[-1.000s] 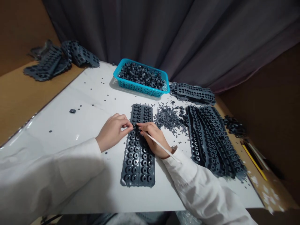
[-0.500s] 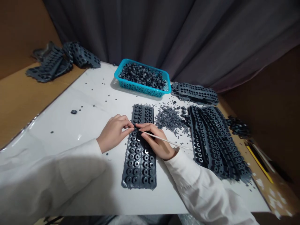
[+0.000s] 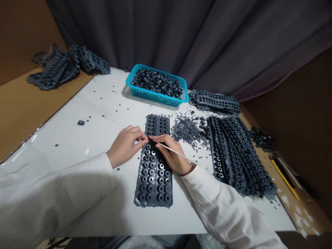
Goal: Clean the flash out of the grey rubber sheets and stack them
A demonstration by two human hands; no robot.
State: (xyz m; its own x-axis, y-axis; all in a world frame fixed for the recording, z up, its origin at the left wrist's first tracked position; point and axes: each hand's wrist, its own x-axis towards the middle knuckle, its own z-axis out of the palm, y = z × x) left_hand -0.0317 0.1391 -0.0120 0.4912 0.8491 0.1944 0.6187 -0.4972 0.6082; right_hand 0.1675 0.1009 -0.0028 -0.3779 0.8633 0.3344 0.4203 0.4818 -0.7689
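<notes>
A dark grey moulded rubber sheet (image 3: 154,204) with rows of ring-shaped bumps lies lengthwise on the white table. Over its upper middle, my right hand (image 3: 177,159) grips a thin white stick (image 3: 199,164), whose tip end points at the rings near my left fingertips. From the left side, my left hand (image 3: 126,143) reaches to the same spot with thumb and forefinger pinched together at the sheet. What those fingers hold, if anything, is hidden. Right of the sheet spreads a pile of tiny dark discs (image 3: 187,129).
A blue basket (image 3: 155,98) full of small dark rubber pieces stands behind. Perforated sheets (image 3: 215,102) are stacked at back right, with more ringed sheets (image 3: 238,155) in front. Other sheets (image 3: 58,71) lie back left. A yellow tool (image 3: 284,178) rests on the right edge.
The stick's outer end has swung slightly, and the right fingers have closed in a little toward the left fingertips. The whole view has shifted slightly; otherwise both hands stay at the same spot.
</notes>
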